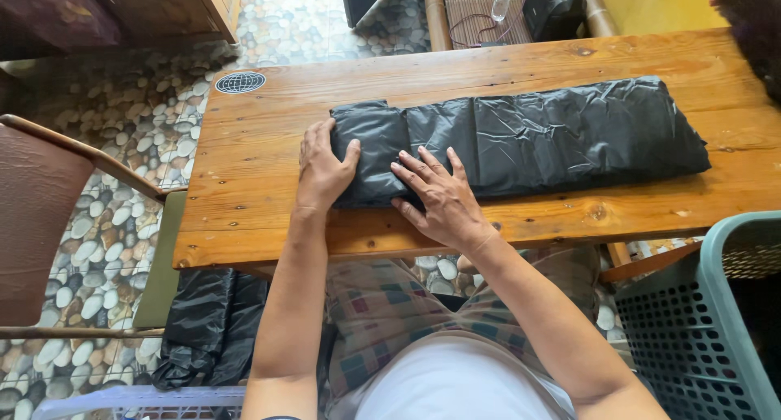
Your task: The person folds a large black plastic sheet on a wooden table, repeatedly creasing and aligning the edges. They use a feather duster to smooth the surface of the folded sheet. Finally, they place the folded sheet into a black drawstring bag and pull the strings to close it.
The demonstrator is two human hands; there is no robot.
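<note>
A long black plastic bag (pixel 553 135), folded into a flat strip, lies across the wooden table (pixel 260 135). My left hand (pixel 321 168) grips the strip's left end, thumb on top and fingers curled around its edge. My right hand (pixel 439 196) presses flat on the bag just to the right of that, fingers spread on the plastic near the front edge.
A grey-green perforated laundry basket (pixel 691 306) stands at the right of my legs. More black plastic (pixel 207 326) lies under the table at the left. A brown chair (pixel 41 217) stands left. A round dark sticker (pixel 241 82) marks the table's far left corner. The floor is pebble-patterned.
</note>
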